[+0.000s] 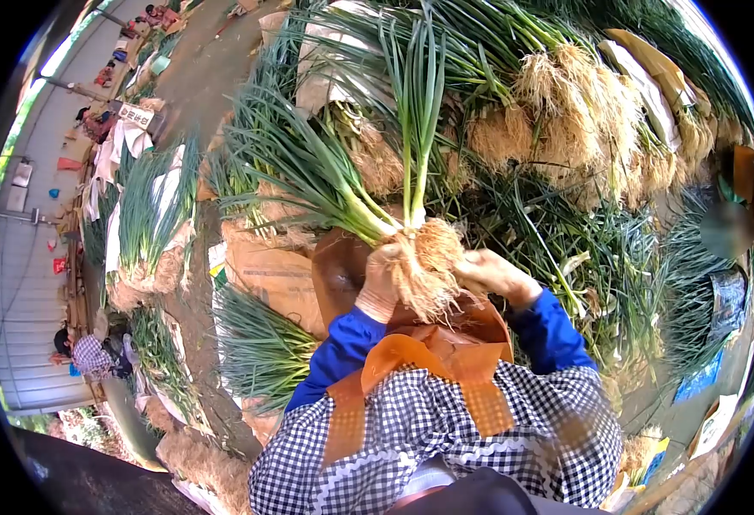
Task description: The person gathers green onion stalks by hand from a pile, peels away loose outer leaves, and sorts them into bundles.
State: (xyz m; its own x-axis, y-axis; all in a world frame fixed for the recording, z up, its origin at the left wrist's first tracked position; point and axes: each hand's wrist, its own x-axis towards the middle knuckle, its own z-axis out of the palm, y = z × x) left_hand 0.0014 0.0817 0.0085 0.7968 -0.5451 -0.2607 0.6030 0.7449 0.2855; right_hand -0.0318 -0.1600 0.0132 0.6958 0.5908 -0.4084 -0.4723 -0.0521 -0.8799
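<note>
My left hand (380, 273) is closed around the base of a bunch of green onions (357, 209), whose leaves fan up and to the left. Beside them one onion (415, 184) stands nearly upright, its leaves pointing away from me. Shaggy tan roots (429, 266) hang down in front of my body, between both hands. My right hand (490, 275) has its fingers bent and pressed together at the right edge of these roots. Exactly what its fingertips pinch is partly hidden. An orange-brown apron (404, 350) lies below the hands.
Bundles of green onions with roots (566, 112) are piled ahead. Loose leaves (557, 232) cover the ground to the right. More onions (261, 343) lie on the left beside a tan sack (270, 266). Other people, one in a checked garment (92, 356), sit along the far left.
</note>
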